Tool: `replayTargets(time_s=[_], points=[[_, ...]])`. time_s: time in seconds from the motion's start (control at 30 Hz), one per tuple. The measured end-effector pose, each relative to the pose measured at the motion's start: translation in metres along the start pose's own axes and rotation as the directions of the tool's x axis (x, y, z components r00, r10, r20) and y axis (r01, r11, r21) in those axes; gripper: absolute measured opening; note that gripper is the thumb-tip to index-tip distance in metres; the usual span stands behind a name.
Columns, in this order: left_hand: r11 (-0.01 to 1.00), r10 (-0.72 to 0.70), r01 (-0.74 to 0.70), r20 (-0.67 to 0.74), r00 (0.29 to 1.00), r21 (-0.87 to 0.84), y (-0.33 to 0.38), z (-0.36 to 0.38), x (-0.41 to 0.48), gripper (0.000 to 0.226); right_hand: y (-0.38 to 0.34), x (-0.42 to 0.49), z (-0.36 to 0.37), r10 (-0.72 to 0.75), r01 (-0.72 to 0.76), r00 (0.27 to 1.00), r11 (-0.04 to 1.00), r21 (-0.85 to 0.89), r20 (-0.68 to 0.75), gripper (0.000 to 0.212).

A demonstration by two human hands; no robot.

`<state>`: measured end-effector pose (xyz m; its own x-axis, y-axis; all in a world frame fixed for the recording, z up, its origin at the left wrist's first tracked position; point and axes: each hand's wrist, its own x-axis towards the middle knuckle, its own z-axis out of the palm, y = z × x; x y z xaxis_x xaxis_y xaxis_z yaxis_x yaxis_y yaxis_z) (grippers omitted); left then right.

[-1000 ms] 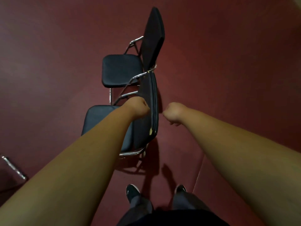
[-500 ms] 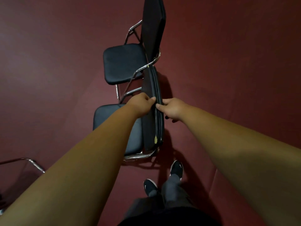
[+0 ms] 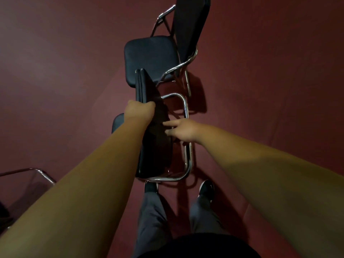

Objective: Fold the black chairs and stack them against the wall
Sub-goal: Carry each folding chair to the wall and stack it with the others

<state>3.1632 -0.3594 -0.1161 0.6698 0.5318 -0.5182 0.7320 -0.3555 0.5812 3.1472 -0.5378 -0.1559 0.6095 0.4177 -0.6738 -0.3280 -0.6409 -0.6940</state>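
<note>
Head view: my left hand [image 3: 139, 110] curls tight round the top edge of the near black chair [image 3: 154, 146], which is tilted just ahead of my shoes [image 3: 206, 189]. My right hand [image 3: 183, 130] rests on its back panel, fingers [image 3: 168, 124] fairly straight, gripping nothing. Its chrome frame [image 3: 187, 118] shows just right of the panel. The second black chair [image 3: 150, 56] stands unfolded close behind; I can't tell if they touch. A chrome tube [image 3: 37, 171] sits lower left on the red floor [image 3: 270, 90].

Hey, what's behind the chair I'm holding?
A far chair, unfolded, stands on the red floor. The held chair, gripped by the left hand, covers its seat's near corner, so that part cannot be seen.
</note>
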Motion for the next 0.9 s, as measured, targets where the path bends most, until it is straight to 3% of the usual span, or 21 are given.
replayTargets(time_s=[0.17,0.27,0.37,0.5,0.67,0.8,0.9], points=[[1.000,-0.002,0.003,-0.072,0.997,0.013,-0.020,-0.024,0.017,0.052,0.026,0.046,0.004,0.274,-0.275,0.949,0.961,0.011,-0.157,0.028],[0.999,0.029,-0.027,-0.101,0.994,0.027,-0.028,-0.037,0.026,0.053,0.033,0.065,0.008,0.358,-0.372,0.895,0.928,-0.003,-0.266,0.022],[0.999,0.049,-0.047,-0.114,0.992,0.018,-0.031,-0.040,0.027,0.046,0.039,0.081,0.017,0.427,-0.446,0.839,0.895,0.022,-0.338,0.041],[0.998,0.060,-0.060,-0.117,0.991,0.004,-0.029,-0.039,0.026,0.036,0.045,0.097,0.041,0.506,-0.496,0.811,0.861,0.114,-0.295,0.059],[0.997,0.076,-0.076,-0.110,0.991,0.004,-0.031,-0.040,0.025,0.036,0.059,0.112,0.057,0.581,-0.472,0.730,0.810,0.349,-0.361,0.085],[0.997,0.082,-0.082,-0.104,0.991,0.010,-0.034,-0.041,0.024,0.034,0.061,0.112,0.062,0.617,-0.480,0.726,0.771,0.419,-0.304,0.090],[0.997,0.082,-0.081,-0.101,0.992,0.013,-0.034,-0.043,0.021,0.032,0.060,0.111,0.058,0.648,-0.509,0.707,0.745,0.431,-0.285,0.082]])
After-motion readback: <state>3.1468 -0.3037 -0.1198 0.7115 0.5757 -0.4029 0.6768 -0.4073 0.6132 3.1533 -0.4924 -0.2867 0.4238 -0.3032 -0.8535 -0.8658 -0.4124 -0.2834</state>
